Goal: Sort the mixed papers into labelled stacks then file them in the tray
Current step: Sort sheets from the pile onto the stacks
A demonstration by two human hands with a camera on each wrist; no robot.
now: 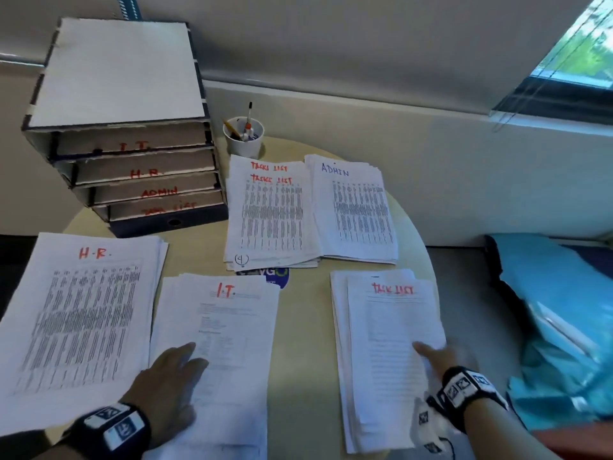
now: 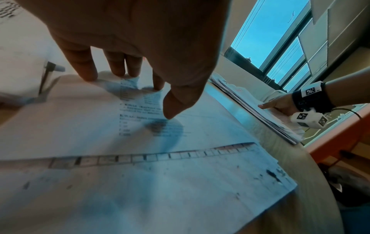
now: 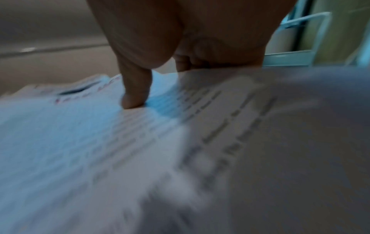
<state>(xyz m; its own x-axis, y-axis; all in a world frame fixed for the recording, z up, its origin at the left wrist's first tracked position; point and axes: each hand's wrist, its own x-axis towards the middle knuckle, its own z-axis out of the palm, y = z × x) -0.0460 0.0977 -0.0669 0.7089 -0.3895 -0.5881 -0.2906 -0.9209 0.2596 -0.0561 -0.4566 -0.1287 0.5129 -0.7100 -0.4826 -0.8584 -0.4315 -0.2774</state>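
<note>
Round pale table (image 1: 302,360), set against a grey wall below a window.

Item: tray (image 1: 132,167), far left of the table, four slots marked I.T., H.R., ADMIN and a task-list label.

Item: H.R. stack (image 1: 83,310), near left, overhanging the table edge toward me.

Item: I.T. stack (image 1: 225,327), in front of me. My left hand (image 1: 169,376) lies on it, fingers straight and spread, fingertips (image 2: 88,76) touching the top sheet, holding nothing.

Item: near Task List stack (image 1: 388,343), on my right. My right hand (image 1: 441,356) presses it with the index finger (image 3: 136,95) extended; the other fingers look tucked at the sheet's right edge, blurred.

Item: second Task List stack (image 1: 272,210) and ADMIN stack (image 1: 358,210), touching, far centre; pen cup (image 1: 243,136) behind them.

Handling, my judgement: loose sheets, light, limp and slippery, edges ragged. Square each pile, then pinch it at both long sides.

Room: bare table between the near stacks; the right stack sits close to the rim.
</note>
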